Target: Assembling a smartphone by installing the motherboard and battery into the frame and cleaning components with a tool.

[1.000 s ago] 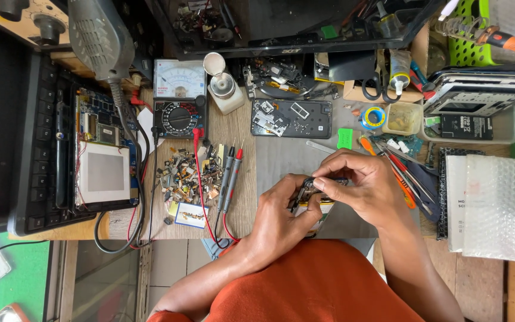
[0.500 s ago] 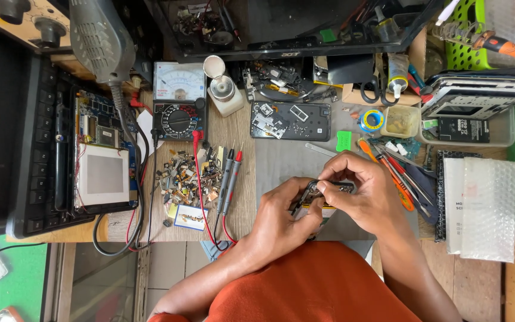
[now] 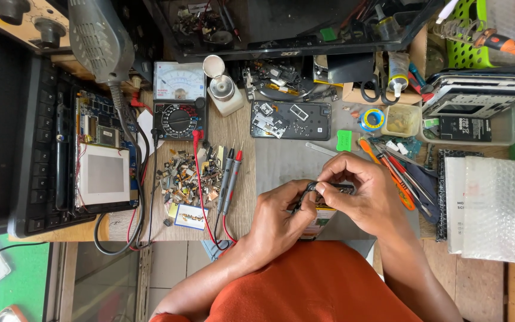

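Centrally, both hands are pinching one small dark phone part above the tabletop: left hand is gripping its lower edge, right hand is closing narrow fingers on top. It is probably light, thin and fragile; its edges look like the safest hold. Multimeter probes are lying left of the fingers.

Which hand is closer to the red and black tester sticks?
Left. The left hand sits just right of the probes; the right hand is farther right, beyond it.

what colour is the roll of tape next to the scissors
Blue with a yellow inner ring: the tape roll, clearest in the head view.
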